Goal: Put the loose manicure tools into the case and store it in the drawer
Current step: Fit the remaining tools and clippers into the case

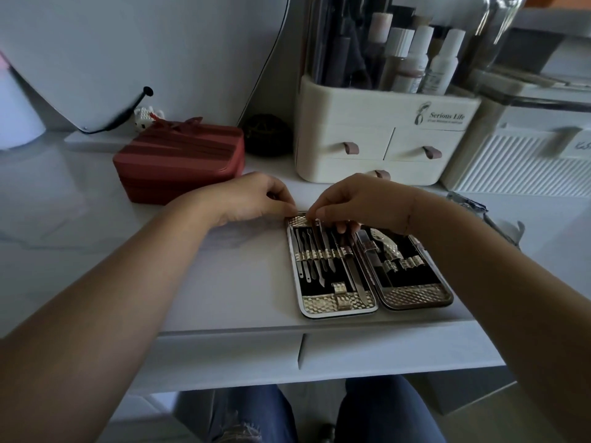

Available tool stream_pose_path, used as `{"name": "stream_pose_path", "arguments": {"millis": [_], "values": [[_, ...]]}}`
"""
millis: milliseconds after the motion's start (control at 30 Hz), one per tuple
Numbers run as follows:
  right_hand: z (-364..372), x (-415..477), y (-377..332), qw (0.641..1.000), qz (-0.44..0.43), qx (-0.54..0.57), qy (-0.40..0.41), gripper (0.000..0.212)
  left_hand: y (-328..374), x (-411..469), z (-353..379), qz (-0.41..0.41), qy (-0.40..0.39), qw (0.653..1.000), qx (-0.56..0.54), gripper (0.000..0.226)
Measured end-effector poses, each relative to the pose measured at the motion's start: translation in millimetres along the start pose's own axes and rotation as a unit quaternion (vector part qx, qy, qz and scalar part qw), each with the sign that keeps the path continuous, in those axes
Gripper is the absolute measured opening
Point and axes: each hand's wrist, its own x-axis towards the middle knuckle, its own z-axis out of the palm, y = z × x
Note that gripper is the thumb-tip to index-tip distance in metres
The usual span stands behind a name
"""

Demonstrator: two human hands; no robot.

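An open manicure case point(412, 297) with a gold-patterned rim lies flat on the white desk point(224, 282), near its front edge. Several thin metal tools point(308, 251) sit under the elastic band of its left half; a clipper point(388, 243) sits in the right half. My left hand point(252, 199) rests at the case's top left corner, fingertips touching the rim. My right hand point(358, 203) hovers over the top of the left half and pinches the upper end of a slim metal tool point(318, 223). More loose tools point(479, 212) lie on the desk to the right, partly hidden by my right arm.
A red striped box point(179, 161) stands at the back left. A cream organiser point(377, 145) with small drawers and bottles stands behind the case, a white ribbed box point(518, 167) to its right. Two desk drawer fronts point(300, 350) run under the front edge.
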Motion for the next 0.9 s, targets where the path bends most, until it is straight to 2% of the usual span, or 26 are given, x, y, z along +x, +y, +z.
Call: {"name": "stream_pose_path", "arguments": {"millis": [400,567,633,700,767,867,900], "values": [[-11.7,-22.4,-13.6,0.978,-0.032,-0.183,-0.090,0.025,2.3,-2.0,0.1,0.002,0.006,1.000,0.012,0.004],[-11.4,-24.8,-5.8,0.990,-0.029,-0.126,-0.061,0.024,1.7,-2.0,0.5,0.003,0.002,1.000,0.003,0.003],[-13.5,-29.7,-0.1,0.996,-0.031,-0.072,-0.044,0.025,0.9,-1.4,0.9,0.003,0.001,1.000,0.002,0.004],[-20.5,-38.8,8.6,0.999,-0.035,0.011,0.005,0.025,0.0,-0.5,1.3,0.005,0.004,1.000,0.001,0.003],[-34.1,-51.2,25.3,0.993,-0.027,0.052,0.101,0.022,-1.1,0.9,1.1,0.007,0.005,1.000,-0.003,0.004],[-59.4,-75.0,61.3,0.962,0.054,-0.005,0.266,0.014,-3.2,3.2,0.1,0.009,0.000,1.000,-0.001,0.007],[-65.9,-82.9,71.4,0.950,0.092,-0.040,0.296,0.013,-3.5,3.9,-0.1,0.011,-0.002,1.000,-0.002,0.006]]}}
